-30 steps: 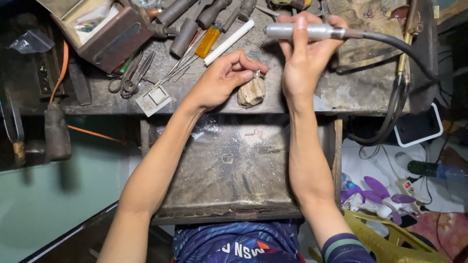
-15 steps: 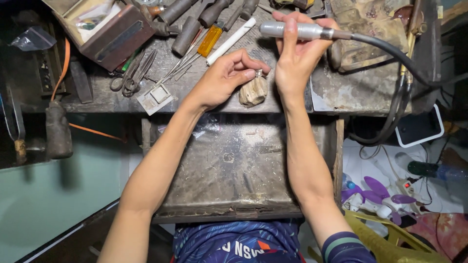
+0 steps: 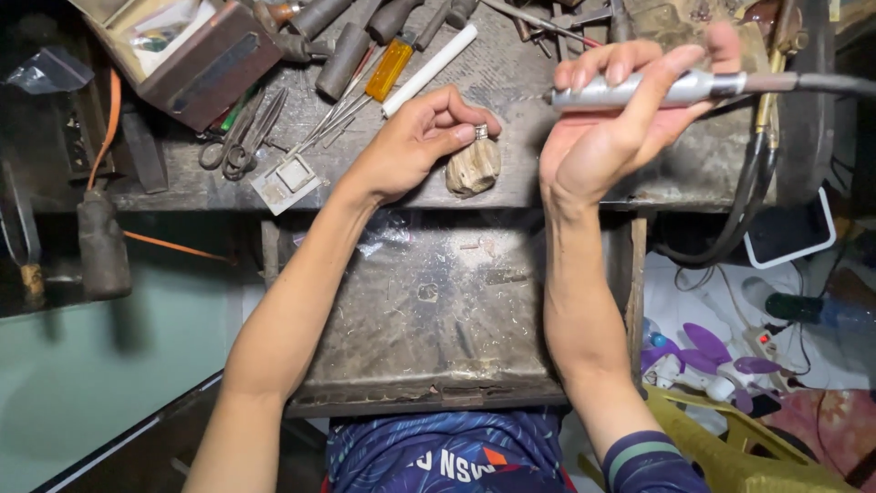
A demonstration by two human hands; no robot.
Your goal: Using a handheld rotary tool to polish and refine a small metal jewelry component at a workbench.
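Silver ring [image 3: 481, 132] pinched in my left hand [image 3: 415, 146] on peg [image 3: 473, 167] at table [image 3: 511, 187] edge; tiny, slippery, grip sides. Right hand [image 3: 607, 123] grasps handpiece [image 3: 639, 91].

The silver ring [image 3: 481, 132] is a small metal band, pinched at the fingertips and seated on top of the wooden bench peg [image 3: 474, 167]. The peg is a worn, pale brown, rounded block that projects from the front edge of the bench. The rotary handpiece [image 3: 639, 89] is a slim, silver-grey cylinder held roughly horizontal above the bench, its tip pointing toward the ring and its dark flexible shaft [image 3: 835, 84] leaving at the opposite end.
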